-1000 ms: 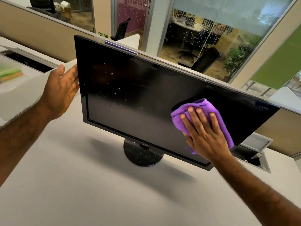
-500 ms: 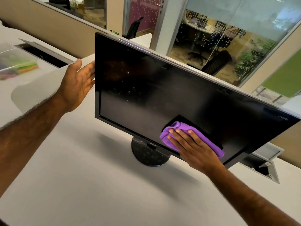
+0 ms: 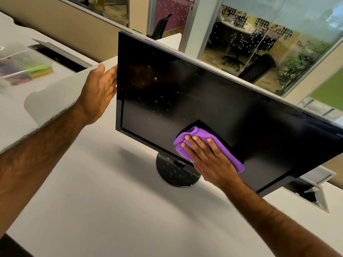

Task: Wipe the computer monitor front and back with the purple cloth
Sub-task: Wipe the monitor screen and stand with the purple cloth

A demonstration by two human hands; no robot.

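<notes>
Two hands at work. The flat black glossy-framed computer monitor (image 3: pixel 204 93) stands on its round black base (image 3: pixel 174 173) on the pale grey desk (image 3: pixel 111 210), with the screen facing the wearer. It looks tilted in this wide view. The folded purple microfibre cloth (image 3: pixel 228 154) lies against the lower middle of the screen, just above the bottom bezel and over the base. The right hand (image 3: pixel 209 160) presses it there with a flat palm, fingers straight and a little apart, none curled round the cloth. The left hand (image 3: pixel 98 93) is at the upper half of the monitor's left edge, fingers straight and close together, thumb up. Whether the fingertips touch the bezel or reach just behind it, cannot tell. Pale specks show on the upper left of the screen. Judgement: front wipe in progress, back not yet reached. Handling: the cloth is soft and limp, carried by friction under the palm, and may slide on the glossy panel if pressure drops. The monitor is rigid but probably top-heavy on one small foot, and the panel likely marks under hard pressure. Brace at the bezel edge, not the screen. For the back, hold the frame's side or top while turning it.
</notes>
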